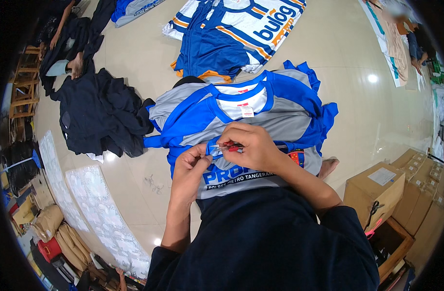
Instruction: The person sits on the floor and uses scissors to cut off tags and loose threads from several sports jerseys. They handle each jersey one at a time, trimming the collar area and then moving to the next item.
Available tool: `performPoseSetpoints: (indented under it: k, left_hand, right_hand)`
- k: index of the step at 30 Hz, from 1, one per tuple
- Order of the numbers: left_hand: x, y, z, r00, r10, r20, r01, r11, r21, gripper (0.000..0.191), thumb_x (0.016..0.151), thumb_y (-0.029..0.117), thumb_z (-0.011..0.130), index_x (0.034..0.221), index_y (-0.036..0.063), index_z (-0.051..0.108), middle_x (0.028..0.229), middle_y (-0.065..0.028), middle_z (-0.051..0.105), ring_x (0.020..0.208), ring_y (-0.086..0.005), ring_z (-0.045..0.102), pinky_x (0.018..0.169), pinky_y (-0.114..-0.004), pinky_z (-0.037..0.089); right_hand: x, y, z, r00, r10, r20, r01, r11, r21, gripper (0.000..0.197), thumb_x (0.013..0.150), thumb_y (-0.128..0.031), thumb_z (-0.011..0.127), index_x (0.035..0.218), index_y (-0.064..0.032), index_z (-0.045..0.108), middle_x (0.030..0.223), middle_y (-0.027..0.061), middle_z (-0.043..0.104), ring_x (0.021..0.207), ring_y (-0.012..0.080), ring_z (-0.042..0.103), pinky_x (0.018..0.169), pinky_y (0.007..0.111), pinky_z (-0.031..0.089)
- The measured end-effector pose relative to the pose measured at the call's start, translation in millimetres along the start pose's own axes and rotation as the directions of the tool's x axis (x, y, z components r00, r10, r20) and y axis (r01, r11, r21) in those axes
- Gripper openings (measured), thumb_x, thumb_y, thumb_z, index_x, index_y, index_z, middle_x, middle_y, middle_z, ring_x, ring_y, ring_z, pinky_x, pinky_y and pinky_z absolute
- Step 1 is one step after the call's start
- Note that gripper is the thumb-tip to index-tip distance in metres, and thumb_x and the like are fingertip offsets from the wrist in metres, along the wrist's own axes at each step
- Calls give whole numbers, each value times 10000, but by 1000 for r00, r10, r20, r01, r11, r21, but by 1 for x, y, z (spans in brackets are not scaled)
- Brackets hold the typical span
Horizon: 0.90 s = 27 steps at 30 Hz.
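My left hand (191, 164) pinches the blue edge of a grey-and-blue jersey (243, 127) between thumb and fingers. Held in my right hand (250, 148) is a pair of small red-handled thread snips (230, 146), whose metal blades point left at the pinched blue edge. Whether the blades touch the fabric I cannot tell. The jersey lies across my lap with its collar facing away, over at least one more of the same kind. A white label (247, 111) shows inside the neck. Printed lettering and a crest are partly covered by my hands and forearm.
A black garment heap (102, 112) lies left, near a seated person's bare foot (76, 65). Ahead is a pile of white, navy and orange jerseys (240, 34). Cardboard boxes (374, 182) stand right, with black-handled scissors (374, 210) on one. Patterned sheets (98, 203) cover floor at lower left.
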<state>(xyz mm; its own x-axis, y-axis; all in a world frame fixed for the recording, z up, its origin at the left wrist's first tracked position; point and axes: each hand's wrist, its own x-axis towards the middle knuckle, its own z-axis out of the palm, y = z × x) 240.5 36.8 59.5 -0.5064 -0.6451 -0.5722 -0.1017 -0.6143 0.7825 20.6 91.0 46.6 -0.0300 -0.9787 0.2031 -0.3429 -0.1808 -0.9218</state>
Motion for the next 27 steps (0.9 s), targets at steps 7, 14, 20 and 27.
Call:
performPoseSetpoints:
  k: [7, 14, 20, 27]
  left_hand:
    - [-1, -1, 7, 965, 241, -103, -222, 960, 170, 345, 954, 20, 642, 1296, -13, 673, 1168, -36, 698, 994, -98, 593, 896, -262, 461]
    - [-14, 4, -22, 830, 522, 196, -361, 236, 902, 626, 769, 52, 772, 1387, 89, 675, 1427, -204, 550, 1392, -452, 451, 1203, -540, 334]
    - [12, -26, -58, 742, 650, 163, -445, 296, 845, 302, 891, 17, 705, 1188, 37, 750, 1206, -182, 640, 1214, -381, 573, 1085, -485, 439]
    - [39, -6, -69, 665, 746, 35, -419, 334, 844, 146, 1053, 14, 602, 1117, 0, 732, 941, -135, 688, 857, -291, 665, 854, -374, 537]
  right_hand:
    - [-3, -8, -27, 880, 459, -121, -424, 875, 234, 91, 962, -75, 788, 966, -21, 715, 813, -36, 619, 732, 18, 508, 627, 228, 399]
    - [-89, -3, -127, 884, 363, -296, -447, 842, -302, 385, 827, -254, 942, 1048, -27, 725, 863, 66, 680, 707, 151, 581, 651, 306, 470]
    - [-155, 24, -145, 859, 461, -222, -510, 803, -309, 426, 782, -212, 951, 1091, -14, 733, 904, 78, 704, 733, 215, 618, 661, 339, 484]
    - [-116, 44, -150, 781, 251, -571, -500, 800, -332, 166, 924, -66, 802, 1054, -8, 715, 766, 94, 630, 657, 169, 563, 615, 333, 457]
